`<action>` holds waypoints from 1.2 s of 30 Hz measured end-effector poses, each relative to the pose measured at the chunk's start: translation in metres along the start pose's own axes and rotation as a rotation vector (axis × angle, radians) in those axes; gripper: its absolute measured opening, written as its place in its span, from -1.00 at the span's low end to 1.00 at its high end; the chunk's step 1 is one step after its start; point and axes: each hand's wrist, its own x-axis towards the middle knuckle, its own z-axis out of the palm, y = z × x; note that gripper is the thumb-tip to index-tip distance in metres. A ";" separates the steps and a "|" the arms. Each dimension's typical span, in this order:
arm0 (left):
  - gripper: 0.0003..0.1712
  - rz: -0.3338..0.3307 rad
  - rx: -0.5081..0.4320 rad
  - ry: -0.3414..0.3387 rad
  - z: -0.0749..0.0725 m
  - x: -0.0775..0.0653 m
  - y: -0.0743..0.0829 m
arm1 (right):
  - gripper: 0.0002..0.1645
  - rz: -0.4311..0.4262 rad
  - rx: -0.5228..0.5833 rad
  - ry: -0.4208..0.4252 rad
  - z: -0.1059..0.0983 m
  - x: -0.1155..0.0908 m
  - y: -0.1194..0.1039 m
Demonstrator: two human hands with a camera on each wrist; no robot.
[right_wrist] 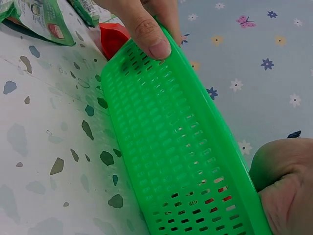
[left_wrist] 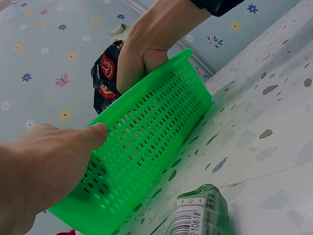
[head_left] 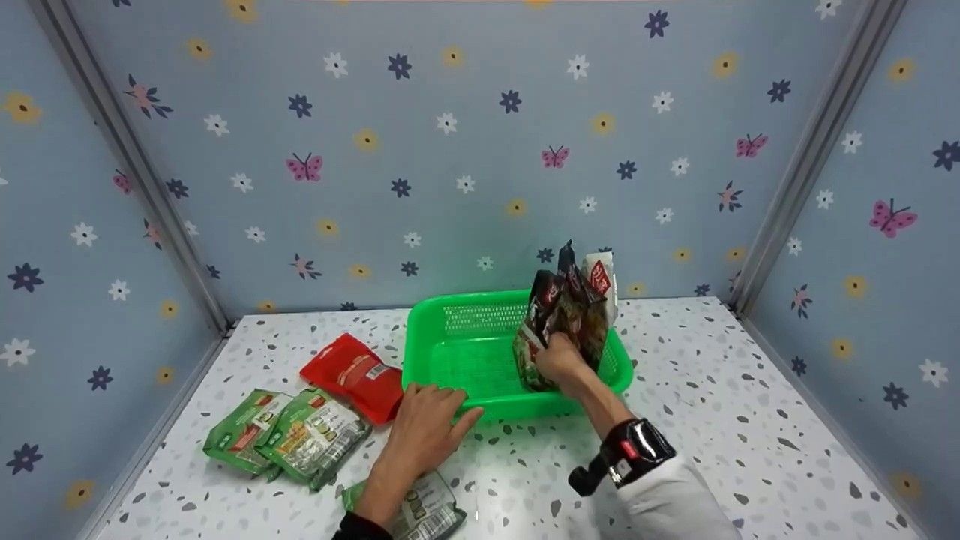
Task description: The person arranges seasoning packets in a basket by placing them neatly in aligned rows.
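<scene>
A green plastic basket (head_left: 517, 409) with slotted walls stands on the speckled table. My left hand (head_left: 431, 420) grips its front rim near the left corner, thumb (right_wrist: 159, 49) outside the wall and fingers over the edge. Several glossy dark food packets (head_left: 574, 307) stand upright in the basket's right end, beside a white packet (head_left: 606, 281) with a red label. My right hand (head_left: 562, 364) reaches down among the dark packets and holds the front one low on its side; its fingertips are hidden. In the left wrist view dark packets (left_wrist: 105, 76) rise behind this hand (left_wrist: 134, 63).
Left of the basket a red packet (head_left: 364, 379) lies close to the wall. Two green packets (head_left: 247, 431) overlap farther left. Another green packet (head_left: 427, 510) lies under my left forearm. Flower-patterned panels (head_left: 465, 150) enclose the table at the back and sides.
</scene>
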 end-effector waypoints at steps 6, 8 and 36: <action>-0.61 -0.006 0.018 0.001 -0.001 0.001 0.001 | -0.16 -0.030 0.071 0.029 -0.003 0.000 0.000; -0.60 0.000 0.018 0.009 -0.001 0.001 0.002 | -0.17 -0.020 0.079 0.043 -0.002 0.000 -0.001; -0.62 -0.028 0.009 -0.027 0.000 0.001 0.002 | -0.30 -0.032 0.194 0.179 0.000 0.021 0.011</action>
